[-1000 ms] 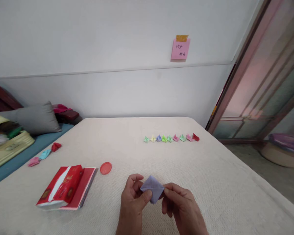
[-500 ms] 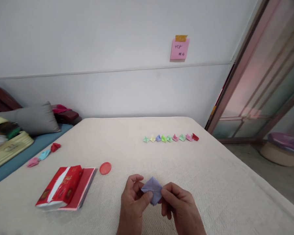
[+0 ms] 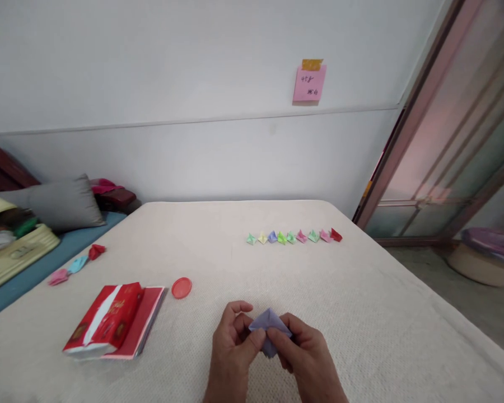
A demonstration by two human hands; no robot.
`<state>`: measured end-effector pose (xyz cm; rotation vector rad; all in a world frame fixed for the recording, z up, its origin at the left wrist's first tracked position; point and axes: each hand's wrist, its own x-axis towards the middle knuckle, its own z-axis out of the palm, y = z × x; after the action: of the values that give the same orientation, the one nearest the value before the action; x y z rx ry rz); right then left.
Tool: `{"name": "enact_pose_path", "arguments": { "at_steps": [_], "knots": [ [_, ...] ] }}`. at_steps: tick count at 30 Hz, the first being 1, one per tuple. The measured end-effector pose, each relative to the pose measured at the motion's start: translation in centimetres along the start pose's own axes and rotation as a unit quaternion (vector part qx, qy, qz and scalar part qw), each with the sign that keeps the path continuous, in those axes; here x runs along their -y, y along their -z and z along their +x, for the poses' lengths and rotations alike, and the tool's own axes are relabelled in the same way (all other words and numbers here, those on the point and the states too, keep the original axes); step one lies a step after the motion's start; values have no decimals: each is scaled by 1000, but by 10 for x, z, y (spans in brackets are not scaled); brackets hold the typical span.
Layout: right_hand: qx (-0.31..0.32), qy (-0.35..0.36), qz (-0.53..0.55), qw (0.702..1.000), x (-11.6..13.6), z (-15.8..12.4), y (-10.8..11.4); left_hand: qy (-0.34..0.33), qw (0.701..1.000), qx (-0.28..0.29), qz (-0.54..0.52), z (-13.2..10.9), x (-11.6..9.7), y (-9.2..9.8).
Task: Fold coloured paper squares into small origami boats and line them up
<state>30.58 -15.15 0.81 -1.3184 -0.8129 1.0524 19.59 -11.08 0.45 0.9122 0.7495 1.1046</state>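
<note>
Between my two hands, just above the near part of the table, is a folded purple origami paper [image 3: 269, 319], diamond-shaped with a point at the top. My left hand [image 3: 235, 347] pinches its left side, thumb on the front face. My right hand [image 3: 304, 350] grips the right side, its thumb laid on the front near the middle, close to the left thumb. The fingers behind the paper are partly hidden. Beyond my hands, a row of several small folded paper pieces [image 3: 291, 238] in green, yellow, purple, pink and red stands on the table.
A red packet [image 3: 109, 316] lies on a stack of coloured paper [image 3: 139, 330] at the left. Near it is a round red lid [image 3: 181, 287]. Three folded papers [image 3: 78, 264] sit at the table's left edge. A pink note [image 3: 309, 84] is taped to the wall.
My right thumb has moved inward from the paper's right corner onto its front face, beside the left thumb. Paper and hands appear slightly further right and lower.
</note>
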Motion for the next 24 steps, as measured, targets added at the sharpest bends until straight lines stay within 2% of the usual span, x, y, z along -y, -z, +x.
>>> {"name": "enact_pose_path", "arguments": {
  "at_steps": [3, 10, 14, 16, 18, 20, 21, 22, 24],
  "knots": [
    [4, -2, -3, 1000, 1, -1, -1, -16, 1000, 4, 8, 0, 0, 3],
    [1, -54, 40, 998, -5, 2, -1, -29, 998, 1, 60, 2, 0, 7],
    [34, -93, 55, 994, -5, 7, 5, -26, 996, 22, 86, 4, 2, 7],
    [42, -108, 54, 992, -2, 8, 7, -17, 992, 40, 117, 3, 1, 8],
    [12, -108, 62, 992, 1, 7, 9, -44, 981, 38, 184, 1, 0, 8],
    [-32, -106, 89, 990, 5, 6, 10, -144, 946, 35, 288, -2, -1, 8],
    [-49, -108, 106, 987, 6, 6, 10, -216, 912, 42, 345, -3, -1, 8],
    [-58, -113, 125, 984, 8, 6, 10, -293, 867, 54, 400, -4, 0, 8],
    [-60, -127, 156, 978, 10, 5, 9, -428, 754, 82, 492, -5, 3, 7]
  ]
}}
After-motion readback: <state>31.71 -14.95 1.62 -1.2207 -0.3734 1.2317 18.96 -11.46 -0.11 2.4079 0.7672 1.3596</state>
